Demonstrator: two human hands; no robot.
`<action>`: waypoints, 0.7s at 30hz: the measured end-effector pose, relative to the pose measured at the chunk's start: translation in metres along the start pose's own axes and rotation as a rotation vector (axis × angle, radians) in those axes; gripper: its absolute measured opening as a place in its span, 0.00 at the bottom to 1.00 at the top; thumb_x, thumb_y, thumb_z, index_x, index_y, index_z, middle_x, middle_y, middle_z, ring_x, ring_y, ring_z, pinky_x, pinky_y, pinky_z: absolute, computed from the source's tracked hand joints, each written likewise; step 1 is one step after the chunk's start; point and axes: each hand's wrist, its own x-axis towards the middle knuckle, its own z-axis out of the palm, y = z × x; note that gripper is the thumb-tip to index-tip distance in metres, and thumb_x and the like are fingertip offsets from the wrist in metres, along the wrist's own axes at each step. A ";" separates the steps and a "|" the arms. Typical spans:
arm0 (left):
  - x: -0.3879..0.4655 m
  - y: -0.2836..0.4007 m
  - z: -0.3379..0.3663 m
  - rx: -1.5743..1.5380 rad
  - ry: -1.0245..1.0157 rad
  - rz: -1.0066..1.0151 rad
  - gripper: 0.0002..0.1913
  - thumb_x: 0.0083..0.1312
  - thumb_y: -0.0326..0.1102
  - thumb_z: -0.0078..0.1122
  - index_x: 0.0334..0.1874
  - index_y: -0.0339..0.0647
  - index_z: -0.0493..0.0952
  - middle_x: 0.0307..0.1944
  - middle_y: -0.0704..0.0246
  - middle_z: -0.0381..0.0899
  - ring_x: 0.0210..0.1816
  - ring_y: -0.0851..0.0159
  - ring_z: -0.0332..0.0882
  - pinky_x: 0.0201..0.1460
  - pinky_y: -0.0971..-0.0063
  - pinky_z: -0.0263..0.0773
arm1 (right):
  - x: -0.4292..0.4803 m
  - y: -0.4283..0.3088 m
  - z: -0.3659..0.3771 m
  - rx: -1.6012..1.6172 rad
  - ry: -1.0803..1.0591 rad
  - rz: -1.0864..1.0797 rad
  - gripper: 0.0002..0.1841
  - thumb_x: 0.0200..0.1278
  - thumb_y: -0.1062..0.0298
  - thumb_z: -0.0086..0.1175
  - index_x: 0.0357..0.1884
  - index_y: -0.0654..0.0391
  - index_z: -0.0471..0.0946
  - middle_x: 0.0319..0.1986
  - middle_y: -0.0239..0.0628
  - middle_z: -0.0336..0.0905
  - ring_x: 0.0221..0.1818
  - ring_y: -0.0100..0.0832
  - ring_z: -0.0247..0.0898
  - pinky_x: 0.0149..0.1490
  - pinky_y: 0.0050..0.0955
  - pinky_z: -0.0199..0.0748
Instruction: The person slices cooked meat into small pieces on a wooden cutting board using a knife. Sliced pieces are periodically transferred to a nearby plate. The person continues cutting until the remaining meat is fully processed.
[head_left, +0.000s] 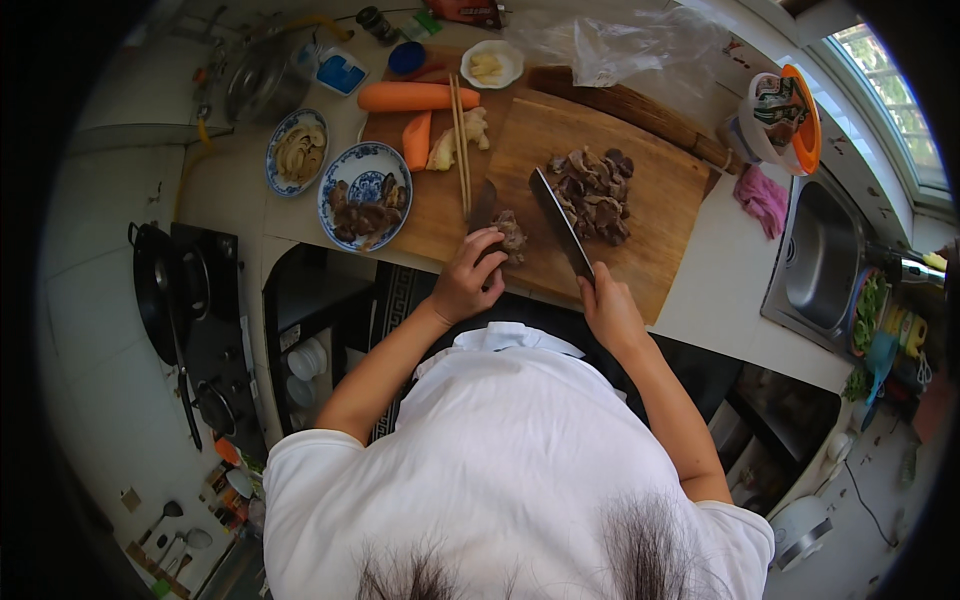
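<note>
My right hand (613, 309) grips the handle of a cleaver (564, 225), whose blade points away from me, just left of a pile of sliced cooked meat (595, 193). The pile sits on a wooden cutting board (667, 247). Near the board's front left edge, my left hand (471, 276) has its fingers curled against a smaller bit of meat (511, 234). Just beyond that hand a dark knife blade (484, 204) lies flat; its other end is hidden. A pair of wooden chopsticks (460, 142) lies farther left.
Carrots (409, 96) and ginger (474, 129) lie behind the chopsticks. To the left stand a blue-patterned bowl of dark meat (367, 217) and a bowl of pale slices (300, 152). At right are a pink cloth (762, 199) and a steel sink (821, 251); a wok (156, 281) is far left.
</note>
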 end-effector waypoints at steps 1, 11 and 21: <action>0.001 0.006 -0.004 -0.009 0.007 -0.072 0.19 0.51 0.24 0.70 0.46 0.38 0.76 0.57 0.57 0.74 0.60 0.46 0.74 0.62 0.60 0.74 | 0.000 0.000 0.001 0.007 -0.013 0.008 0.09 0.74 0.69 0.50 0.40 0.63 0.66 0.23 0.62 0.77 0.30 0.66 0.73 0.35 0.58 0.69; 0.016 -0.009 -0.016 0.006 -0.117 -0.017 0.21 0.54 0.27 0.71 0.52 0.40 0.79 0.56 0.63 0.78 0.57 0.53 0.75 0.59 0.62 0.75 | 0.002 -0.009 0.000 -0.006 -0.124 0.028 0.09 0.74 0.68 0.49 0.41 0.63 0.66 0.26 0.63 0.79 0.32 0.66 0.75 0.38 0.59 0.71; 0.025 0.003 -0.001 0.072 -0.006 0.041 0.18 0.54 0.30 0.71 0.48 0.41 0.81 0.50 0.67 0.80 0.55 0.56 0.77 0.55 0.65 0.77 | 0.004 -0.025 -0.011 -0.162 -0.186 0.062 0.10 0.75 0.66 0.48 0.42 0.64 0.66 0.26 0.62 0.80 0.33 0.65 0.76 0.38 0.59 0.72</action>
